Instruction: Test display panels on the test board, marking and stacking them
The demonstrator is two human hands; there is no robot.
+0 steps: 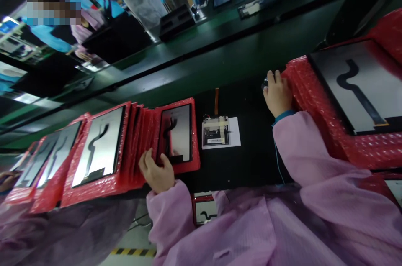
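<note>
My left hand [157,172], fingers apart, rests at the lower left corner of an LCD panel [185,132] lying on red bubble wrap [195,149]. The panel's silvery back carries a dark curved flex cable. My right hand [278,94] is beside the left edge of a red bubble-wrap stack [301,86]. A small dark, shiny object [264,85] shows between its thumb and fingers; its kind is unclear. Between my hands, a small circuit board [216,130] with tape strips and an upright orange flex cable [216,101] lies on a white sheet [235,132].
A larger panel [354,86] tops the right stack. More panels [99,147] on red wrap lean in rows at left, near another person's hand [8,180]. Across the green conveyor line [194,65], co-workers in blue and white smocks handle parts near black trays [177,21].
</note>
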